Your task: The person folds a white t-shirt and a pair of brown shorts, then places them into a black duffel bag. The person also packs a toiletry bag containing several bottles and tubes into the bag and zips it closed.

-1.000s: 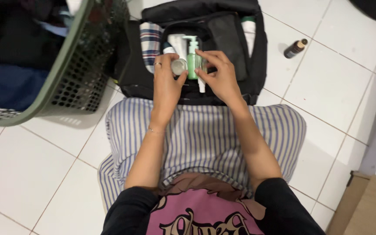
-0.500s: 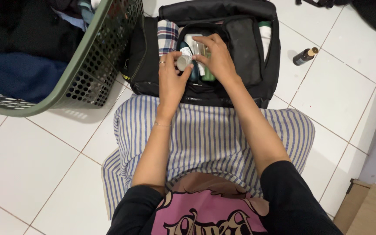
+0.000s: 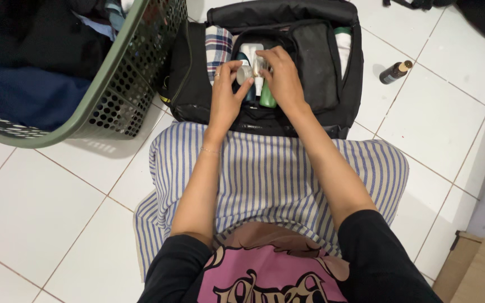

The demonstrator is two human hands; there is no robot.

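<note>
The left hand pinches a small round silvery-lidded jar over the open black toiletry pouch inside the black bag. The right hand, fingers curled, presses on the green bottle and white tubes already packed there. A small brown bottle still lies on the white tiled floor, far right.

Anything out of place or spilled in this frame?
One thing: a small brown bottle lies on its side on the white floor tiles, right of the open black bag, apart from the toiletries. No spill shows.
</note>
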